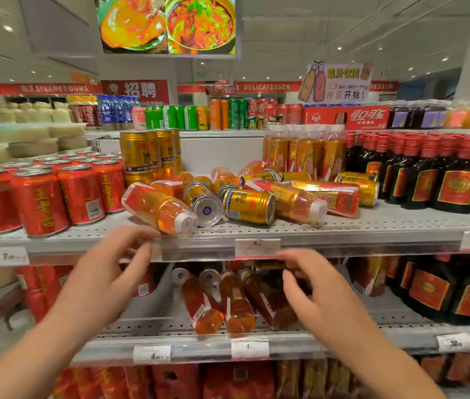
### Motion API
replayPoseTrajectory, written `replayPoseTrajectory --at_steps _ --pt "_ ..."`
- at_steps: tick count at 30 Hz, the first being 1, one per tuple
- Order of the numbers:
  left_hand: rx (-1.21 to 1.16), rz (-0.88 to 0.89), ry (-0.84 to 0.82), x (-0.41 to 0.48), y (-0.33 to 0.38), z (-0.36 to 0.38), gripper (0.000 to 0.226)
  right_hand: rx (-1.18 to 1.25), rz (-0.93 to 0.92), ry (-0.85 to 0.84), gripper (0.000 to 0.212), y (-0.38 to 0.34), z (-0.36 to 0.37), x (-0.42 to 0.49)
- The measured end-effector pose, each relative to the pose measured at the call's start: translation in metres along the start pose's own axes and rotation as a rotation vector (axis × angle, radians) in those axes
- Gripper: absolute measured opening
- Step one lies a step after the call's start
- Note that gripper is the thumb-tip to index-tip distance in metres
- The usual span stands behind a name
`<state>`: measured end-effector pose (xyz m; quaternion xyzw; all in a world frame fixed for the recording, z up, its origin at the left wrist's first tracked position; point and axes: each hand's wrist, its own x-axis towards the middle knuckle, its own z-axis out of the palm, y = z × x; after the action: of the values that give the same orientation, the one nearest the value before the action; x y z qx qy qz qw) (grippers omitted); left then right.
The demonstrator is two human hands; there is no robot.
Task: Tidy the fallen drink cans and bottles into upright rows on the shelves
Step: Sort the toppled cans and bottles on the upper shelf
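On the upper shelf (pixel 343 228) lies a jumble of fallen gold cans (pixel 249 205) and orange drink bottles (pixel 159 207). Behind them, gold cans (pixel 137 152) stand stacked at the left and upright bottles (pixel 305 154) stand at the right. More bottles (pixel 236 306) lie on their sides on the lower shelf (pixel 400 338). My left hand (pixel 104 280) hovers in front of the upper shelf edge, fingers spread, just below the nearest fallen bottle. In front of the lower shelf, my right hand (pixel 320 295) is raised with relaxed fingers. Neither holds anything.
Upright red cans (pixel 41 197) fill the shelf's left part. Dark bottles with red labels (pixel 444 174) stand at the right on both shelves. Price tags (pixel 257 247) line the shelf edges. Red packs (pixel 228 381) sit on the bottom shelf.
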<state>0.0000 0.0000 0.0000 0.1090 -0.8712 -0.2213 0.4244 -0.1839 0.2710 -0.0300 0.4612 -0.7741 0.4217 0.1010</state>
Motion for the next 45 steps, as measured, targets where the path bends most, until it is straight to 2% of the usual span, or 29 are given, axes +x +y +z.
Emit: replayPoseTrajectory --at_steps 4,8,14,17,20,25,28,30,34,36,41,45 --pt "0.311 0.18 -0.005 0.043 -0.012 -0.015 0.051 -0.132 -0.078 0.096 0.036 0.002 -0.018 0.045" --pt "0.589 0.236 -0.139 0.068 -0.022 -0.013 0.077 -0.226 -0.09 0.128 0.038 0.012 -0.021 0.066" --pt "0.803 0.412 -0.392 0.105 -0.046 -0.014 0.11 -0.411 -0.081 0.128 0.041 0.022 -0.021 0.077" --pt "0.786 0.429 -0.433 0.118 -0.06 -0.012 0.11 -0.467 -0.057 0.128 0.042 0.026 -0.019 0.077" --pt "0.721 0.453 -0.454 0.128 -0.071 -0.009 0.098 -0.469 -0.058 0.146 0.04 0.028 -0.016 0.078" --pt "0.664 0.393 -0.479 0.129 -0.095 -0.011 0.091 -0.462 -0.066 0.174 0.04 0.031 -0.015 0.081" --pt "0.575 0.313 -0.435 0.135 -0.09 -0.022 0.097 -0.431 -0.071 0.191 0.039 0.031 -0.016 0.082" --pt "0.53 0.307 -0.381 0.137 -0.073 -0.03 0.098 -0.411 -0.071 0.201 0.039 0.032 -0.017 0.083" --pt "0.479 0.542 -0.202 0.133 -0.013 -0.021 0.099 -0.377 -0.075 0.215 0.037 0.034 -0.022 0.083" --pt "0.423 0.6 -0.163 0.129 0.032 -0.008 0.099 -0.347 -0.073 0.236 0.037 0.038 -0.03 0.08" --pt "0.408 0.691 -0.196 0.126 0.138 0.043 0.089 -0.204 -0.016 0.355 0.032 0.06 -0.073 0.069" --pt "0.394 0.771 -0.26 0.136 0.202 0.112 0.085 0.13 0.094 0.457 0.025 0.093 -0.12 0.053"
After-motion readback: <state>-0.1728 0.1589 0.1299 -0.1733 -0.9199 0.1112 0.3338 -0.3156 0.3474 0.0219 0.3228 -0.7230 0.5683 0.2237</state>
